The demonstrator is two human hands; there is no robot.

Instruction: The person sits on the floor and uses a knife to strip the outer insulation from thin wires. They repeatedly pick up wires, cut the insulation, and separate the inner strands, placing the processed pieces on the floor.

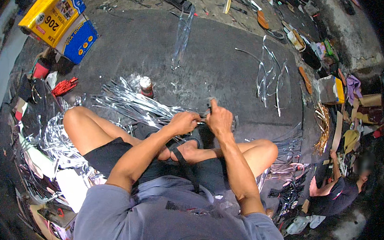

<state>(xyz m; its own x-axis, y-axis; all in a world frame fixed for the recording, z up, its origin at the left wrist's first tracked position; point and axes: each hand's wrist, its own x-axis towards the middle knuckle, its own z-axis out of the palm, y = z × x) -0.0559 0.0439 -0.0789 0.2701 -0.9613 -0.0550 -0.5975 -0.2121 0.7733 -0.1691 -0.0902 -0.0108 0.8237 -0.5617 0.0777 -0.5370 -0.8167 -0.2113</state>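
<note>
Flat grey mat (pixel 134 43) is carrying thin silver strips (pixel 139 107): left hand (pixel 184 122) gripping a bunch, right fist (pixel 219 118) hiding its hold, right-edge strips (pixel 265 71) lying loose.

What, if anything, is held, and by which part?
The left hand holds silver strips at their gathered right end; for the right hand, I cannot tell.

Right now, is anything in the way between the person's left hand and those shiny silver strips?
No, nothing I can see. The silver strips run right up to the left hand. The little red container is close by, but it's beside the strips on their far side, not between.
</note>
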